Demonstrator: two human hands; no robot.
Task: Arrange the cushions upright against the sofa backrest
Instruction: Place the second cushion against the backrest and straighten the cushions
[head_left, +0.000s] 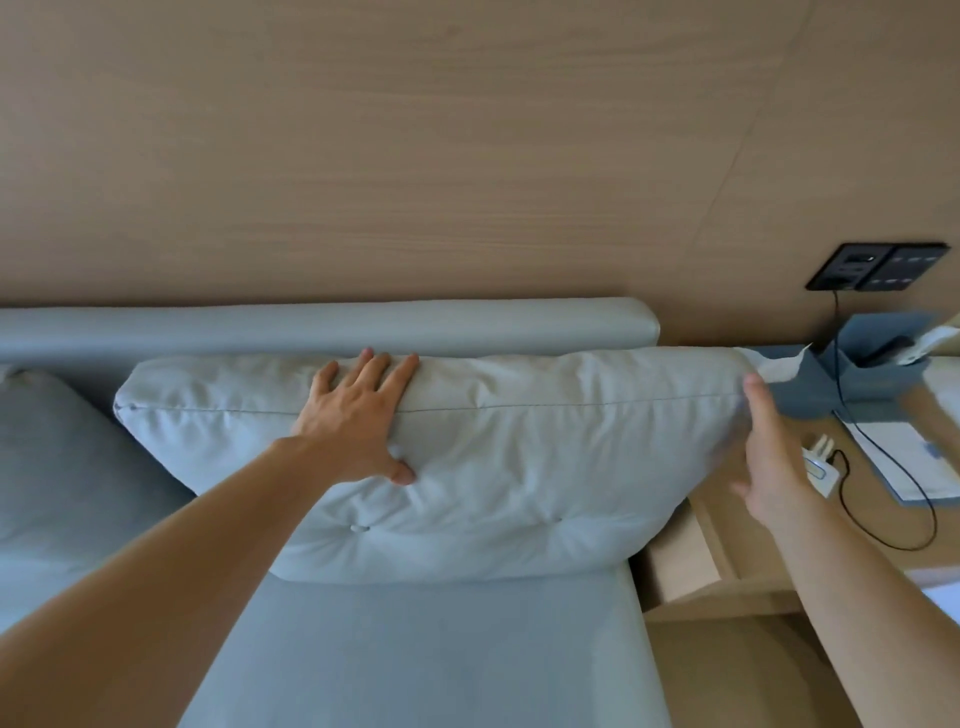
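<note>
A large pale grey cushion (519, 452) with two buttons stands upright on the sofa seat (441, 649), leaning against the grey backrest (322, 325). My left hand (358, 421) lies flat over its top edge, fingers spread and thumb pressed into the front face. My right hand (774, 457) is blurred, fingers apart, beside the cushion's right end and touching or nearly touching it. A second, darker grey cushion (67, 467) rests at the far left, partly cut off by the frame.
A wooden side table (727, 551) stands right of the sofa with a white charger and black cable (821, 467), papers (904, 457) and a blue-grey tissue holder (852, 374). A black wall socket panel (878, 265) sits on the wood-panelled wall behind.
</note>
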